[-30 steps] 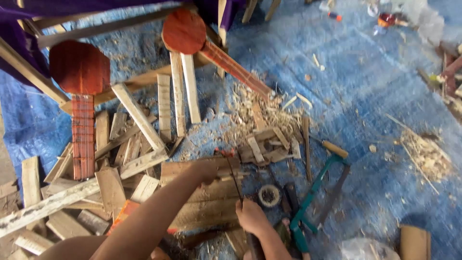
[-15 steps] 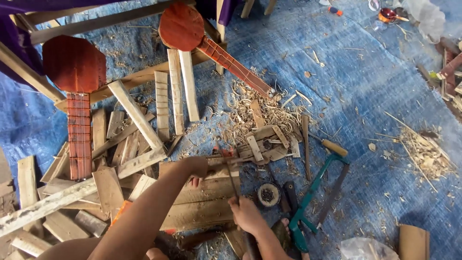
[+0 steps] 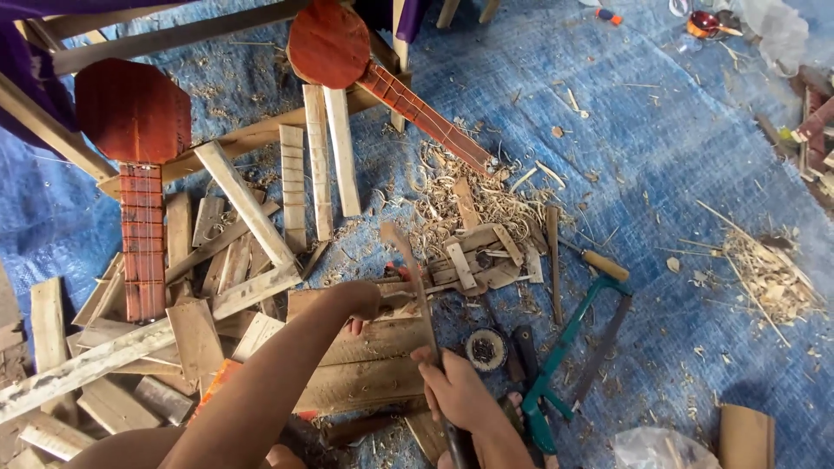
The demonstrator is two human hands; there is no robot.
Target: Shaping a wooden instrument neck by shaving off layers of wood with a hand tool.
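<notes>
Curved thin wooden strip (image 3: 415, 278) is rising from the right hand (image 3: 462, 395), which is closing tightly round its lower end; it looks light, springy and likely to snap, best gripped low. Just beyond, the left hand (image 3: 363, 301) is pressing down on a flat brown plank (image 3: 369, 360). Right of the grip, a green-framed hacksaw (image 3: 573, 347) is lying on blue tarpaulin (image 3: 678, 156).
</notes>
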